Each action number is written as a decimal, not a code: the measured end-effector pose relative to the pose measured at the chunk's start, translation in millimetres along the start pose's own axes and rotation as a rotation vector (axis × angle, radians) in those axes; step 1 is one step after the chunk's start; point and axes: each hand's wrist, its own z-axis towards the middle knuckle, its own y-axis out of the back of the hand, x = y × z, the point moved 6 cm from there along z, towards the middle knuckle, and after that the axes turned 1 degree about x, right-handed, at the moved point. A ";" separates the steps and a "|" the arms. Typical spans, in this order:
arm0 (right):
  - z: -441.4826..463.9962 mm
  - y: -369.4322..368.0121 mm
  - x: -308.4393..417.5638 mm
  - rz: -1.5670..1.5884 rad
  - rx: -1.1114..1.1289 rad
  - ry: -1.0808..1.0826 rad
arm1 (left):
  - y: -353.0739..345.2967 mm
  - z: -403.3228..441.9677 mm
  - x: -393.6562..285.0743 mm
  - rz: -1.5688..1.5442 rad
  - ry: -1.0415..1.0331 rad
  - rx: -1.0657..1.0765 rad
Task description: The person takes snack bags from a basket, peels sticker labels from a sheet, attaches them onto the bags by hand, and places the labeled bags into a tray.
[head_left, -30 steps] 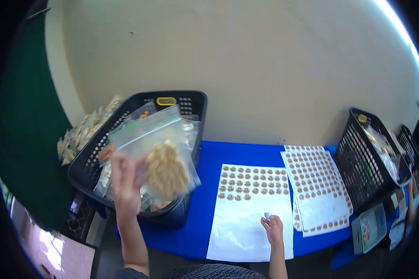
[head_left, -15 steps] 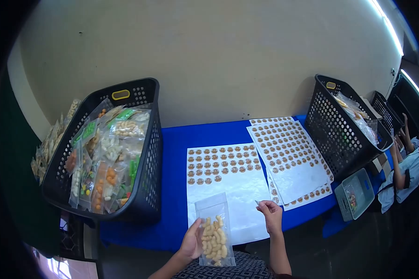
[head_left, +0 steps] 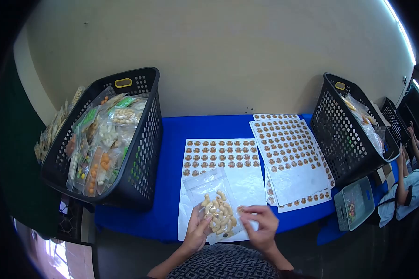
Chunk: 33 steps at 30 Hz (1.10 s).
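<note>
A clear zip bag of pale curved snacks [head_left: 219, 215] is in my left hand [head_left: 196, 231], with the thumb over its front. At the bag's right edge, my right hand [head_left: 261, 227] pinches a small round sticker [head_left: 240, 209]. Beneath the bag lies a white sheet [head_left: 195, 185] with rows of round brown stickers on its upper part and bare backing lower down. More sticker sheets [head_left: 293, 179] overlap to the right of it on the blue cloth.
A black basket [head_left: 142, 153] full of snack bags stands at the left, with more bags [head_left: 56, 132] behind it. At the right are another black basket [head_left: 342, 139], a grey-green bin [head_left: 344, 218] and people in light clothing [head_left: 412, 190].
The snack bag has come from above the left basket to the front of my body, then up over the sheet. My right hand has moved in beside the bag. The view has turned right.
</note>
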 end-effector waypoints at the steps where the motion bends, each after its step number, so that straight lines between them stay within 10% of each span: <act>1: -1.3 -10.7 5.7 -0.022 0.065 0.038 | -3.3 -0.1 -1.5 0.000 -0.030 0.010; 33: 19.4 -51.9 -39.7 -0.036 0.075 0.080 | 0.4 36.5 -2.3 0.160 -0.033 0.050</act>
